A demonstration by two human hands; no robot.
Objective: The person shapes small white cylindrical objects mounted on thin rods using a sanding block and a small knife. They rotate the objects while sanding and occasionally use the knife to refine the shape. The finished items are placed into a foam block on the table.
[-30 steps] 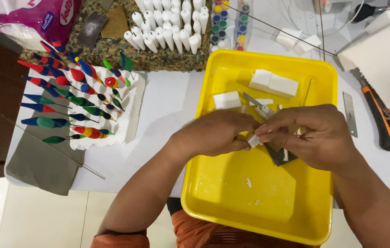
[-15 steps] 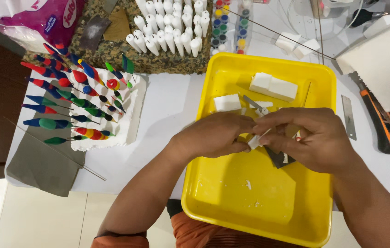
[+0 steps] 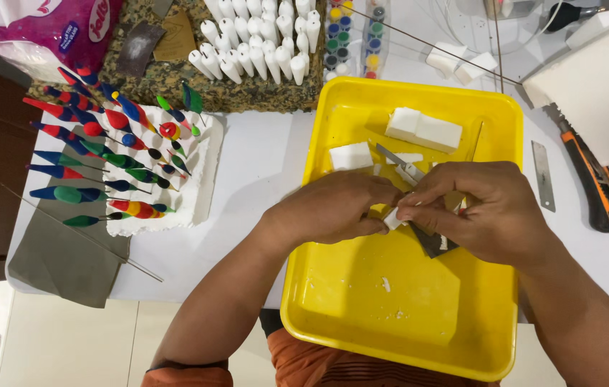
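**Two hands work a small white foam piece over the yellow tray**

The small white foam piece (image 3: 393, 219) is a short, matte bit, mostly covered by fingers. It sits above the middle of the yellow tray (image 3: 362, 301). The left hand (image 3: 337, 209) pinches it from the left side, and the right hand (image 3: 487, 211) is closed on it from the right and also grips a thin metal blade (image 3: 399, 162) that points up and left.

The tray is smooth plastic with rounded corners and white crumbs on its floor. At its far side lie two white foam blocks (image 3: 423, 130), and one smaller block (image 3: 350, 155) is near its left wall.

Left of the tray, a rough white foam slab (image 3: 200, 183) carries glossy painted floats (image 3: 104, 154) in red, blue and green. Beyond the tray's far left corner stand plain white cones (image 3: 261, 36) and a strip of small paint pots (image 3: 353, 36). Right of the tray lies an orange and black utility knife (image 3: 595, 186). A pink plastic bag (image 3: 54, 32) lies far to the left, beyond the slab.
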